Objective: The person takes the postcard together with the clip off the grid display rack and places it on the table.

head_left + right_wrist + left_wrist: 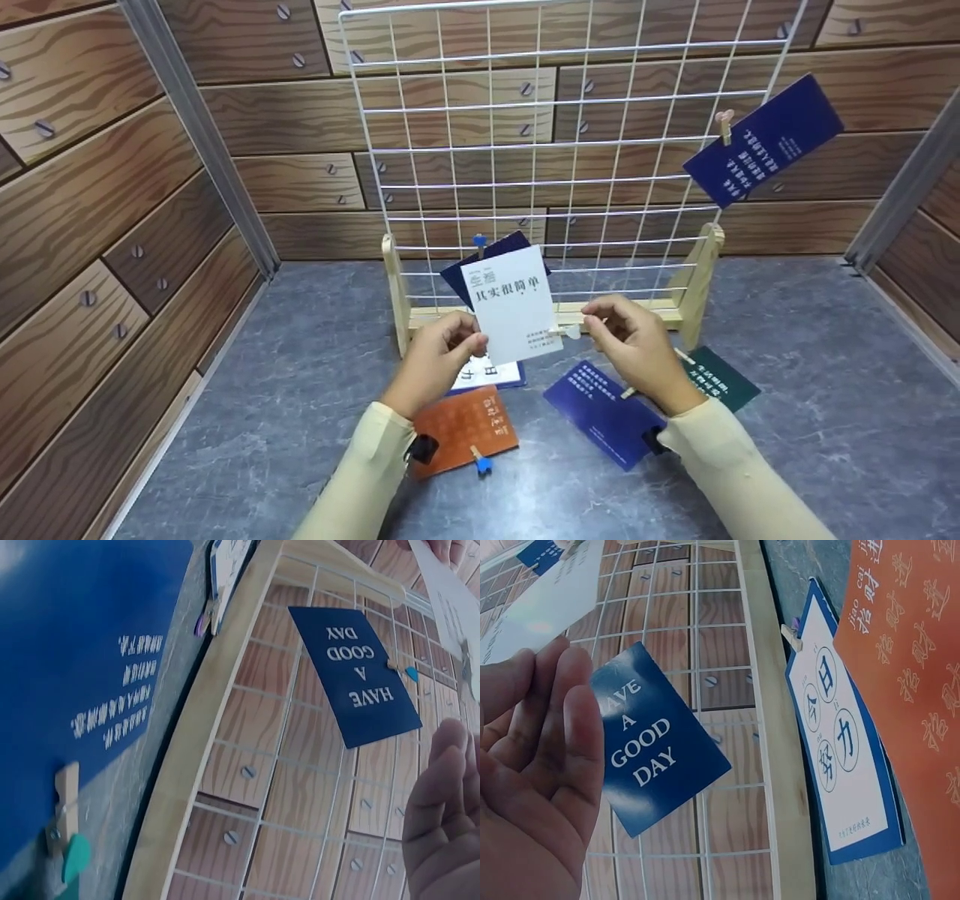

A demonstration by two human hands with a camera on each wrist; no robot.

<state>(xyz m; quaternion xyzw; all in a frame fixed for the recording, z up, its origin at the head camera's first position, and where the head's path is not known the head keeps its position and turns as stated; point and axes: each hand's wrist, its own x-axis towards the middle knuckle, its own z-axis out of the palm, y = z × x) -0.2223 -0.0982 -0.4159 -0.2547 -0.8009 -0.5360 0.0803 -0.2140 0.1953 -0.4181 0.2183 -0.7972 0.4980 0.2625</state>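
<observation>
My left hand (444, 356) pinches the left edge of a white card (512, 307) with dark printed characters, held up before the wire grid. A small clothespin with a white heart (573, 331) sits on the card's lower right edge. Just right of that clothespin, my right hand (636, 349) hovers with loosely bent fingers and nothing between them. Behind the white card a dark blue card (660, 742) reading "HAVE A GOOD DAY" hangs on the grid from a blue-heart clothespin (480, 241). The white card partly covers it in the head view.
The white wire grid (585, 180) stands on wooden feet (701, 285). A blue card (765, 142) hangs tilted at its upper right. On the grey tabletop lie an orange card (469, 431), a purple-blue card (600, 412), a green card (724, 379) and a blue-bordered white card (844, 742).
</observation>
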